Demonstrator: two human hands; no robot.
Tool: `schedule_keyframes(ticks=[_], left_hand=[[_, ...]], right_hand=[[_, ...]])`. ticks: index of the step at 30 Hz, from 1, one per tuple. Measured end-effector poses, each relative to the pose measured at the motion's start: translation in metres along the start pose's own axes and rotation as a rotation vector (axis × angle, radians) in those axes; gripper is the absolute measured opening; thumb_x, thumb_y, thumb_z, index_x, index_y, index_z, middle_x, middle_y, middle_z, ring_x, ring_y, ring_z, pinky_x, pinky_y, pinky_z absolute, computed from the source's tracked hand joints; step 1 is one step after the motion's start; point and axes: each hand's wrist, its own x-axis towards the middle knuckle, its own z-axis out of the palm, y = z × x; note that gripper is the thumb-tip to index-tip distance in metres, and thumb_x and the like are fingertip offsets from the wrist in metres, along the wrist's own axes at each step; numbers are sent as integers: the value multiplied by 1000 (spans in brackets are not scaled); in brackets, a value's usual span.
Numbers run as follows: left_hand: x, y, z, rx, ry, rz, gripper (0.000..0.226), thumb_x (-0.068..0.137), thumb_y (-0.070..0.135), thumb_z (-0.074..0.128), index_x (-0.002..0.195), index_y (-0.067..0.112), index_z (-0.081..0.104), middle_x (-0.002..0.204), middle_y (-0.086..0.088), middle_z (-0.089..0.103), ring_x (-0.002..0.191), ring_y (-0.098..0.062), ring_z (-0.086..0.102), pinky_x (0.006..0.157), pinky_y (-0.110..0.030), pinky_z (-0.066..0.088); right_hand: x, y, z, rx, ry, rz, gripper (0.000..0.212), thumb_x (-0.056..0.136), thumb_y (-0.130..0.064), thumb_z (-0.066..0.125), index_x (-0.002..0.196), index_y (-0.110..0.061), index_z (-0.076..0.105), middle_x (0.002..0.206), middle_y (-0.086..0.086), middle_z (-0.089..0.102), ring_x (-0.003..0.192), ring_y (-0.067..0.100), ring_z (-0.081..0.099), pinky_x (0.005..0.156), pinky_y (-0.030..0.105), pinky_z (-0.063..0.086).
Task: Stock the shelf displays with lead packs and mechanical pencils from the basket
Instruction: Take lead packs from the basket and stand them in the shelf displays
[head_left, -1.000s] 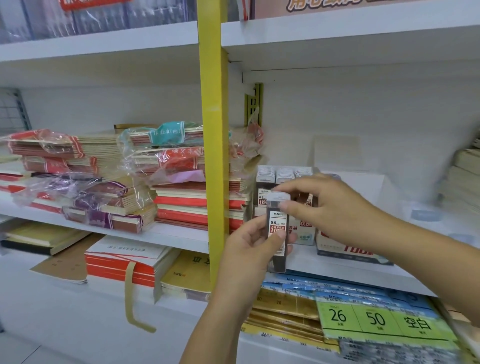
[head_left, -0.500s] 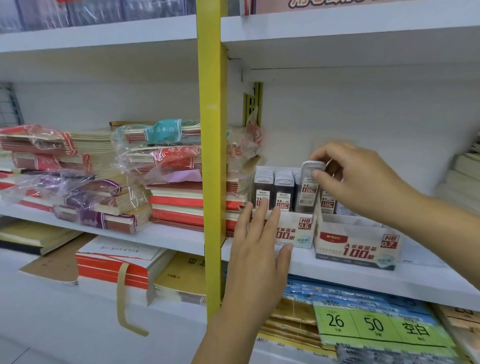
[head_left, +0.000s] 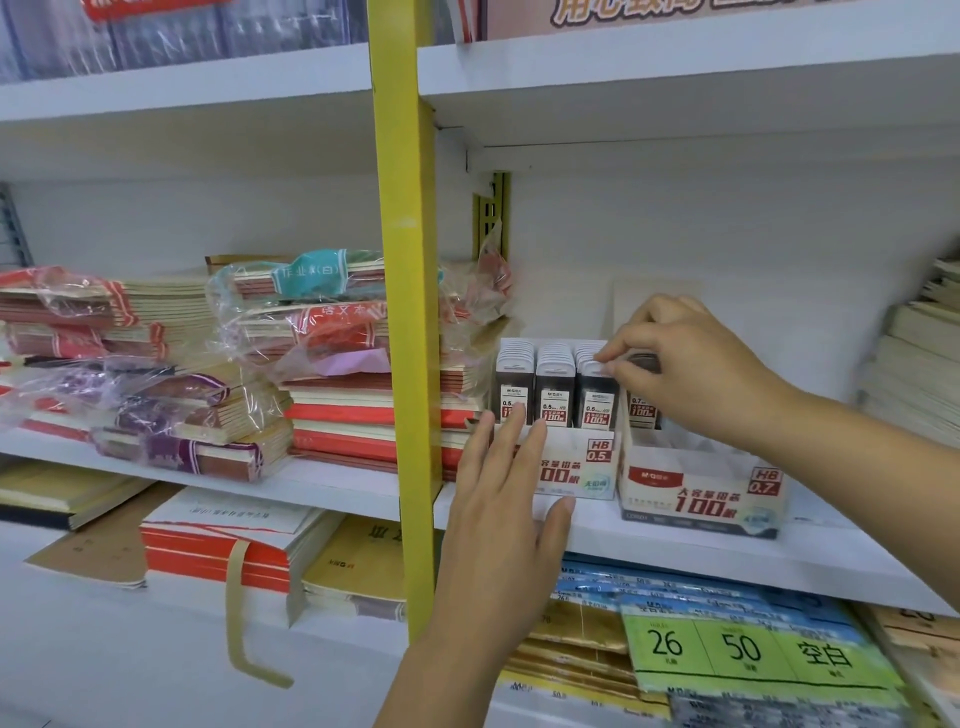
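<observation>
The person's left hand (head_left: 498, 499) lies spread and flat, fingers straight, against the front of the white HB 0.5 display box (head_left: 589, 470), with the thumb down by the shelf edge (head_left: 675, 551). The right hand (head_left: 685, 374) reaches in from the right with its fingers curled, thumb and forefinger pinching the pale cap of a lead pack (head_left: 595, 402). That pack stands upright at the front of the box's right-hand column. Beside it, to the left, two more columns of the same dark lead packs (head_left: 553, 389) stand upright in rows, filling the box to the back. Just to the right sits the HB 0.7 display box (head_left: 701, 493), close beside the first; I can make out one 0.7 pack (head_left: 642, 410) in it under the right hand, the rest hidden. A yellow post (head_left: 405, 312) divides the shelving, and left of it lie stacks of notebooks (head_left: 337, 415), some in plastic wrap. Below the shelf lie sheets with green labels (head_left: 743, 649) reading 26 and 50.
</observation>
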Motion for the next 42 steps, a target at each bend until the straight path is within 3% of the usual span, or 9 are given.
schedule_keyframes(ticks=[5, 10, 14, 17, 22, 26, 31, 36, 42], left_hand=[[-10, 8, -4, -81, 6, -25, 62, 101, 38, 52, 156, 36, 23, 162, 27, 6, 149, 6, -8, 114, -10, -5], [-54, 30, -3, -240, 117, -66, 34, 93, 22, 58, 127, 25, 60, 121, 14, 54, 116, -9, 52, 98, -37, 50], [-123, 25, 24, -229, -360, -120, 33, 96, 16, 62, 128, 19, 59, 121, 2, 52, 104, -15, 57, 87, -40, 53], [-196, 3, 55, -116, -853, -217, 42, 97, 22, 61, 139, 19, 51, 138, -5, 46, 119, -20, 53, 99, -37, 47], [-296, -38, 107, -36, -1274, -428, 57, 95, 26, 64, 146, 17, 43, 148, -12, 44, 133, -28, 45, 106, -30, 36], [-333, -58, 145, -66, -1249, -643, 49, 93, 29, 67, 139, 17, 52, 140, -9, 54, 125, -27, 53, 88, -22, 37], [-366, -63, 179, -143, -1203, -818, 41, 91, 31, 71, 128, 18, 60, 105, -1, 63, 98, -23, 62, 74, -27, 43], [-380, -60, 203, -207, -1098, -946, 43, 84, 33, 78, 122, 21, 63, 110, 1, 70, 98, -19, 66, 73, -21, 47], [-389, -53, 222, -201, -1042, -1098, 107, 65, 34, 92, 151, 15, 30, 148, -5, 44, 136, -25, 45, 112, -46, 42]], right_hand=[[-39, -11, -17, 97, 144, -26, 33, 97, -27, 50, 128, -32, 58, 102, -15, 51, 96, 1, 42, 82, 20, 36], [-146, -33, -26, 557, 159, -68, 19, 92, -34, 49, 105, -41, 61, 88, -13, 65, 76, 12, 61, 64, 15, 46], [-233, -10, 35, 600, -339, 219, 19, 95, -29, 54, 107, -40, 62, 81, -8, 64, 70, 11, 61, 64, 29, 49], [-314, 19, 110, 488, -776, 480, 25, 97, -25, 54, 121, -27, 61, 92, -12, 61, 85, 11, 61, 69, 18, 47], [-435, 36, 209, 429, -1104, 697, 32, 97, -30, 55, 128, -21, 55, 127, 5, 60, 105, 21, 60, 89, 31, 48], [-480, 28, 252, 443, -1145, 811, 42, 94, -35, 60, 132, -18, 50, 123, 10, 61, 95, 24, 63, 82, 34, 50], [-492, 17, 295, 421, -1084, 802, 72, 90, -52, 60, 148, -18, 33, 150, 7, 39, 133, 28, 41, 105, 41, 40], [-493, 1, 329, 367, -1055, 881, 88, 80, -61, 66, 148, -19, 31, 151, 8, 36, 138, 29, 34, 107, 41, 36], [-490, 22, 338, 600, -1072, 1077, 53, 80, -45, 74, 114, -6, 62, 117, 15, 63, 102, 30, 60, 87, 45, 50]])
